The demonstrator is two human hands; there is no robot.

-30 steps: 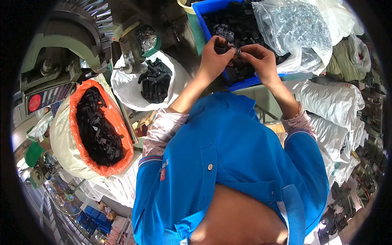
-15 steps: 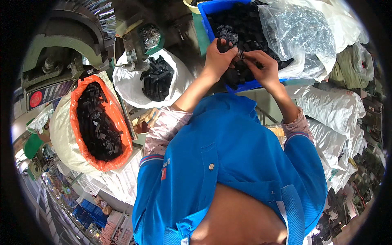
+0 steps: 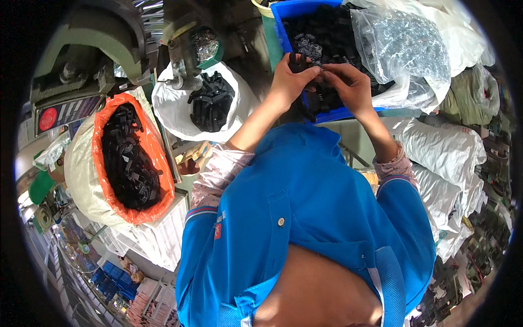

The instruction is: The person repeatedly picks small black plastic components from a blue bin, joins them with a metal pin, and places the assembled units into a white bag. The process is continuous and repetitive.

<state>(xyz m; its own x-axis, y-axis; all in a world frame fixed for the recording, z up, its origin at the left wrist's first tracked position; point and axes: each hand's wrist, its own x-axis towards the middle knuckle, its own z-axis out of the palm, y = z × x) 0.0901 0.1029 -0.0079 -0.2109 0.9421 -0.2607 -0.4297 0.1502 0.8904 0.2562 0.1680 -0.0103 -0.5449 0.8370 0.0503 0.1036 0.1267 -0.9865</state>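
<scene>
Above the near side of the blue bin [image 3: 281,34], my two hands meet, fingertips almost touching. My left hand [image 3: 291,84] is closed around a black plastic part [image 3: 297,63]. Thumb and fingers of my right hand [image 3: 353,91] pinch together at that part; whatever they hold is covered by the fingertips. Beyond the hands, a small heap of metal springs [image 3: 308,48] lies on many black plastic parts [image 3: 327,27] in the bin. A clear plastic bag of springs [image 3: 400,41] rests over the bin's right side.
To the left, a white sack [image 3: 242,106] and an orange-lined sack [image 3: 164,188] hold black parts. A green container of small metal pieces [image 3: 206,48] sits beside a heavy machine [image 3: 81,49]. White sacks [image 3: 441,144] are stacked at right.
My right fingers have shifted slightly and closed nearer my left thumb, covering the small metal spring seen between the hands before. The whole view has shifted a little.
</scene>
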